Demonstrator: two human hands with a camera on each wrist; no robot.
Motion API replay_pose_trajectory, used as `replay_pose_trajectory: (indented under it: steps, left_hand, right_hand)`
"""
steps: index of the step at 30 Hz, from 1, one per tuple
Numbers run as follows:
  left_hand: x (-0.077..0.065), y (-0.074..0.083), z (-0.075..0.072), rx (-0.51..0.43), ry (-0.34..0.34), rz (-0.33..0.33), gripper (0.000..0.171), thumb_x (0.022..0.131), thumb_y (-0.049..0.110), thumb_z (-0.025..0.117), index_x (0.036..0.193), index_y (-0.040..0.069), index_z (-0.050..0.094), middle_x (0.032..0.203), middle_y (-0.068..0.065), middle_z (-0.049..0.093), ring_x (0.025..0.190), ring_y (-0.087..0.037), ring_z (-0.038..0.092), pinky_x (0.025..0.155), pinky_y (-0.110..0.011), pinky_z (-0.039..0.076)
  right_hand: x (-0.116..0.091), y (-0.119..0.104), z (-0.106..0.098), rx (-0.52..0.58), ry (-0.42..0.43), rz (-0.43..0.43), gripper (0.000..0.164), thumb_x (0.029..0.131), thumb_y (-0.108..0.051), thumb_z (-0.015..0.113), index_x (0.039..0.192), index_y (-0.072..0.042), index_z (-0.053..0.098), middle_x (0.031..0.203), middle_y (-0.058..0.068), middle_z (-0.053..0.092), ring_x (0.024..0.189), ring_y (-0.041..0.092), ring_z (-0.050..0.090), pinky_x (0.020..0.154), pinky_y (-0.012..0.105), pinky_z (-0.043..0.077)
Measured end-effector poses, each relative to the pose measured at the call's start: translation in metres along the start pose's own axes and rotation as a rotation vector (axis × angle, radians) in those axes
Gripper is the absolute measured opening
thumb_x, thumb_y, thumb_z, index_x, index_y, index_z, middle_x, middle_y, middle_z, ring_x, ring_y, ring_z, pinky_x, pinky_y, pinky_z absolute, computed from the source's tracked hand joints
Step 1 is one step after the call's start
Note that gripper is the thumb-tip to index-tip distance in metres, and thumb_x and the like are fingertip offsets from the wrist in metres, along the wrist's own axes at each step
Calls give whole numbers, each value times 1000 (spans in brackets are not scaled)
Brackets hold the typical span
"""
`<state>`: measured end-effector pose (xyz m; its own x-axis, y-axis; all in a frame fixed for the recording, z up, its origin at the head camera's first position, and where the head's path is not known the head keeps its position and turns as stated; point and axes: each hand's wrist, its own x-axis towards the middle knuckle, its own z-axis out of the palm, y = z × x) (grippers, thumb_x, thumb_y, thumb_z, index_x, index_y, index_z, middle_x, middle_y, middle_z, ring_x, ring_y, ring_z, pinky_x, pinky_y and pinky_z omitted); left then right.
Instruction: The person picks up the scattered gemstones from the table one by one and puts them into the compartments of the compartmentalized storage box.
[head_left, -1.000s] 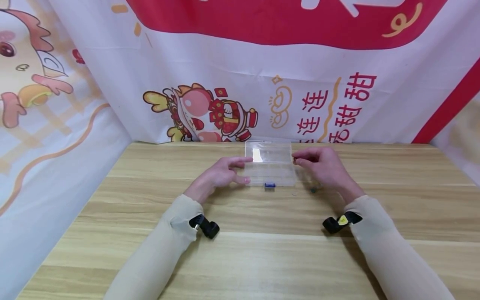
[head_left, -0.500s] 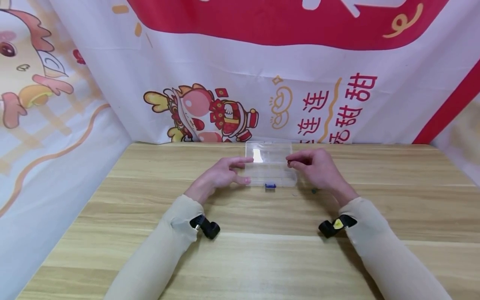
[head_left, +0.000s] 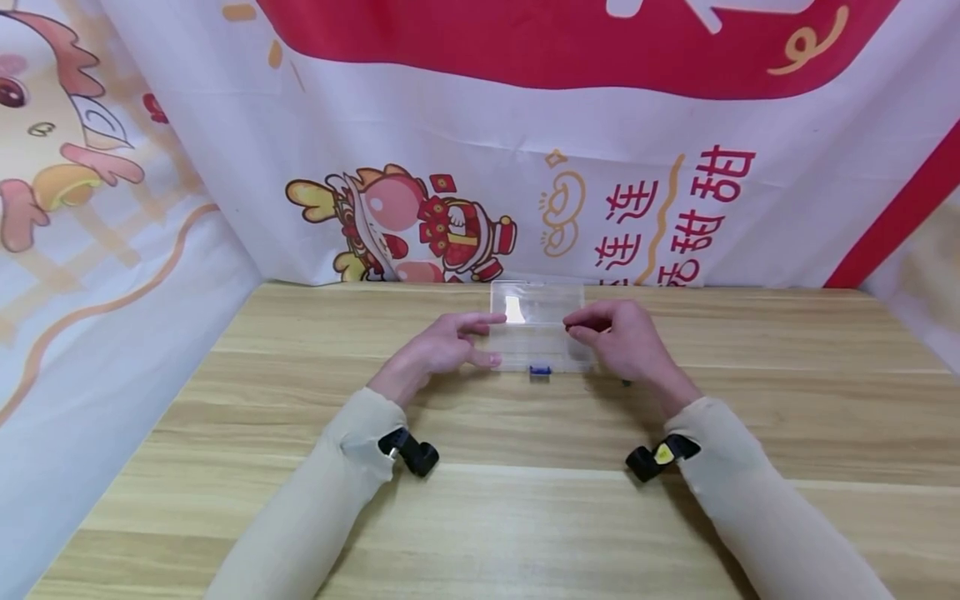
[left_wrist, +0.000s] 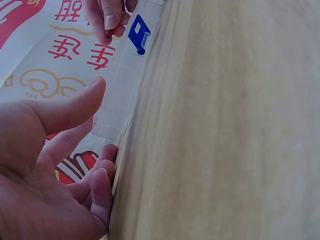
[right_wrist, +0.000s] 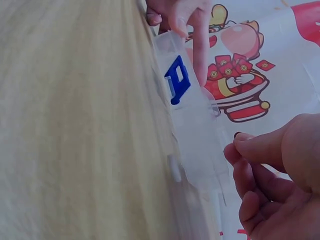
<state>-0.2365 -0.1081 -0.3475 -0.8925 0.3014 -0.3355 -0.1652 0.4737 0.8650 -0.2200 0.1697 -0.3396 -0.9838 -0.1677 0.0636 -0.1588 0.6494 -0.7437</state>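
Note:
A clear plastic compartment box (head_left: 536,342) lies on the table with its lid (head_left: 547,302) raised at the back and a blue latch (head_left: 540,370) at the front. My left hand (head_left: 442,343) rests at the box's left end, thumb by the front corner and index finger reaching over the lid's edge. Between thumb and index finger, my right hand (head_left: 622,337) pinches a small reddish-brown piece (left_wrist: 108,34) over the right part of the box. Mostly covered by those fingers, only a dark bit of this piece shows in the right wrist view.
A small dark green thing (head_left: 627,382) lies on the wooden table (head_left: 525,533) by the right hand. In the right wrist view, a small whitish piece (right_wrist: 173,167) is beside the box's front. A printed white cloth (head_left: 450,108) hangs right behind the box.
My right hand has moved left with the reddish-brown piece, from beside the box's right edge to over its right part. The left hand stays in place.

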Motion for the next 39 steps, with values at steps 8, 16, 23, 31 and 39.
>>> replay_pose_trajectory:
  steps: [8,16,23,31,39]
  left_hand:
    - [0,0,0,-5,-5,5,65,92,14,82,148,39,61,163,-5,46,150,-33,40,130,-58,25]
    - [-3,0,-1,8,-3,-15,64,92,17,82,146,43,62,162,-3,47,152,-33,38,131,-59,23]
    - [-3,2,0,-1,-1,-3,64,91,16,83,146,43,62,161,-4,47,149,-32,40,130,-57,25]
    - [-2,0,-1,9,-1,1,64,91,17,83,146,42,62,162,-4,47,151,-33,40,130,-58,24]
    - [-1,1,0,-8,1,6,64,91,14,83,146,41,63,162,-5,48,150,-33,40,130,-57,25]
  right_hand:
    - [0,-2,6,-23,-18,30,21,103,-15,70,121,-10,79,117,10,77,102,24,65,82,32,52]
    - [0,1,10,-29,-30,41,20,102,-16,72,120,-12,80,114,9,77,99,23,65,80,31,52]
    - [1,1,12,-39,-4,-4,19,100,-15,73,117,-10,81,110,10,79,96,23,67,78,32,53]
    - [-1,-1,13,-58,-10,8,19,101,-16,73,117,-10,81,111,10,79,96,23,67,79,31,53]
    - [-1,-1,12,-75,-6,1,19,101,-17,73,117,-10,81,111,11,79,95,22,67,77,29,51]
